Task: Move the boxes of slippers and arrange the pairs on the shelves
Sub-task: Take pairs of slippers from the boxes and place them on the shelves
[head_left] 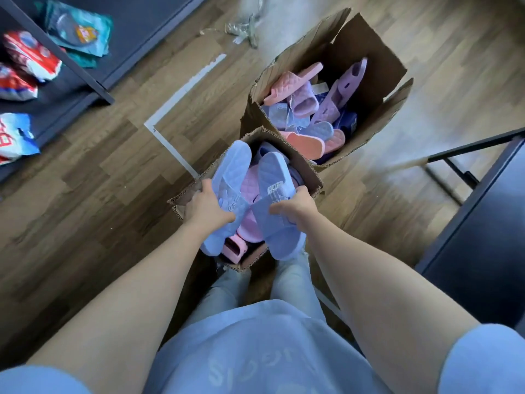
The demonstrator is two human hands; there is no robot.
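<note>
Pale blue shirt (255, 351) at the bottom edge, both bare forearms reaching forward.

Left hand (208, 207): fingers curled round the middle of one light blue slipper (231, 169), gripping it. Right hand (295, 207): fingers clamped on the matching slipper (274, 174), just beside its white barcode label (277, 190).

Both slippers are held over the near cardboard box (305, 169), which stands open on the wooden floor (113, 180). Pink slippers (250, 183) lie in that box beneath them.

Just beyond is a second open box (369, 61) with pink, lilac and blue slippers jumbled inside. Dark shelf (93, 78) at left carries colourful packets (76, 29). Dark table (483, 223) at right.
</note>
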